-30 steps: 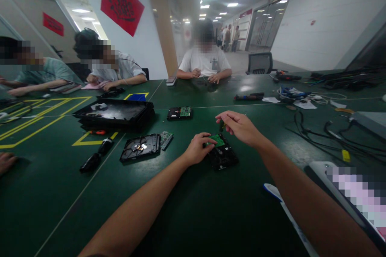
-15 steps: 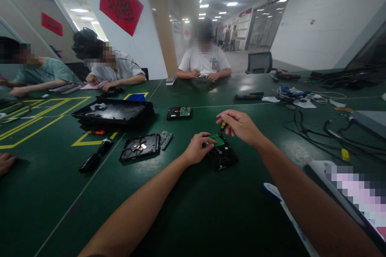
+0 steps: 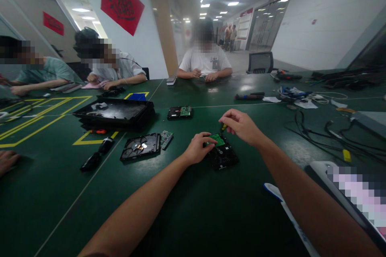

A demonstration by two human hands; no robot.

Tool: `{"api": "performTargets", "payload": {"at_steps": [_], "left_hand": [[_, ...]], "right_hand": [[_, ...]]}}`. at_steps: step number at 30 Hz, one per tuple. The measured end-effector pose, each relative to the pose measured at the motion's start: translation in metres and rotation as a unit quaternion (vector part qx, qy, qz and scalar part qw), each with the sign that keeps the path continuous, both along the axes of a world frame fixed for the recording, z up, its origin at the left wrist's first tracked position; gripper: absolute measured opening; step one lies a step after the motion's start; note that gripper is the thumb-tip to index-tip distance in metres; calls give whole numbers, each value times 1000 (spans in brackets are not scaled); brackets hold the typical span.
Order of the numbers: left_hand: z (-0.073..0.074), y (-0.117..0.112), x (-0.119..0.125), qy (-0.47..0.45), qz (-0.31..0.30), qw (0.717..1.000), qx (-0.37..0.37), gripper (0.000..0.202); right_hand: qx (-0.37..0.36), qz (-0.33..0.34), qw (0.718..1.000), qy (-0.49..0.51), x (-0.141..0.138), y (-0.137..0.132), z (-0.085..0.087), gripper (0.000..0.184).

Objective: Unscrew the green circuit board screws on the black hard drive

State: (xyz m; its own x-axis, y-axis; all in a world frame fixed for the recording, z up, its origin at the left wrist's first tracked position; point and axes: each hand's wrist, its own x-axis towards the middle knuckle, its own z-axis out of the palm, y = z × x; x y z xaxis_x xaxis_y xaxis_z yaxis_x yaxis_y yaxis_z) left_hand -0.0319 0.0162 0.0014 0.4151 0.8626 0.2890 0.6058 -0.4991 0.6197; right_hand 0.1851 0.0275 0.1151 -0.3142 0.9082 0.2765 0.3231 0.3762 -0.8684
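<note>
Green circuit board [image 3: 217, 140] sits on top of a black hard drive [image 3: 222, 154], right at the centre of the frame on the dark green surface [image 3: 193, 209]. Left hand [image 3: 197, 148] is down on the drive's left edge, fingers curled and pressing on the board's near corner, pinning it. Right hand [image 3: 241, 125] hovers just above and to the right of the board, fingertips pinched around a small screwdriver [image 3: 223, 127] with a yellowish handle; its tip points down at the far end of the board.

Left of centre, an opened drive [image 3: 140, 146] lies flat with its platter showing, and a loose small board [image 3: 166, 138] rests just beside its right edge. Further up, another drive with a green board [image 3: 180, 112] lies alone. A black tray [image 3: 116, 112] sits in the upper left of the surface, with a red-handled tool [image 3: 97, 131] just in front of it and a black handle [image 3: 95, 157] lower down. Tangled black cables [image 3: 325, 132] spread across the right side. Three other people sit along the far edge; one in a white shirt [image 3: 206, 61] works with both hands, straight across. At the far left edge another person's hand [image 3: 7, 160] rests on the surface.
</note>
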Motion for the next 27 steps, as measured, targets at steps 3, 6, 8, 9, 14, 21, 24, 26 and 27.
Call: {"api": "performTargets", "payload": {"at_steps": [3, 6, 8, 9, 14, 21, 24, 26, 27], "left_hand": [[0, 0, 0, 0, -2, 1000, 2, 25], [2, -1, 1, -5, -1, 1000, 2, 25], [2, -1, 1, -6, -1, 1000, 0, 24], [1, -1, 1, -6, -1, 1000, 0, 24], [1, -1, 0, -9, 1, 1000, 2, 25], [2, -2, 1, -5, 0, 1000, -1, 25], [1, -1, 1, -9, -1, 1000, 1, 24], [1, -1, 1, -10, -2, 1000, 2, 24], [1, 0, 1, -10, -3, 1000, 3, 24]], "right_hand": [[-13, 27, 1000, 10, -1, 0, -1, 24], [-23, 41, 999, 10, -2, -1, -1, 32], [-39, 49, 998, 20, -2, -1, 0, 35], [-49, 55, 997, 26, -2, -1, 0, 35], [-11, 43, 999, -5, 2, 0, 2, 31], [2, 20, 1000, -16, 2, -1, 2, 26], [-5, 41, 999, -1, 0, -2, 2, 27], [-10, 50, 999, 6, -1, -2, 2, 30], [-16, 51, 999, 6, -1, -2, 2, 32]]}}
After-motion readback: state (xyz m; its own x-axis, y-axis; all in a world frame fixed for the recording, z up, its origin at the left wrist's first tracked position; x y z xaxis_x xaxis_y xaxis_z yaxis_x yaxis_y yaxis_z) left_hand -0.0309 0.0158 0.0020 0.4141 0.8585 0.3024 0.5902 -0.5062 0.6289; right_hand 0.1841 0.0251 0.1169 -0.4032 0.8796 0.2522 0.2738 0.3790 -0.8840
